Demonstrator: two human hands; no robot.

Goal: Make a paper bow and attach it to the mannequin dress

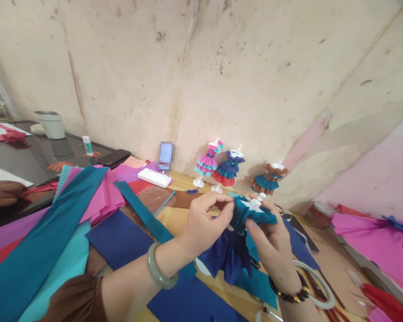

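Observation:
A miniature white dress form (256, 204) is between my hands, wrapped at the bust in gathered teal crepe paper (241, 215). A pleated navy paper skirt (231, 256) hangs below, and part of the white base shows beside it. My left hand (208, 219) pinches the left edge of the teal paper between thumb and fingertips. On the other side, my right hand (272, 237) grips the dress form, its thumb pressing the front of the teal paper and its fingers partly hidden behind.
Three dressed miniature forms stand by the wall, one in a pink dress (208, 162). Crepe paper strips (60, 228) and navy sheets (121, 239) cover the left side. A tape roll (329, 290) lies right. Another person's hand (3, 194) rests far left, near a glue stick (87, 146).

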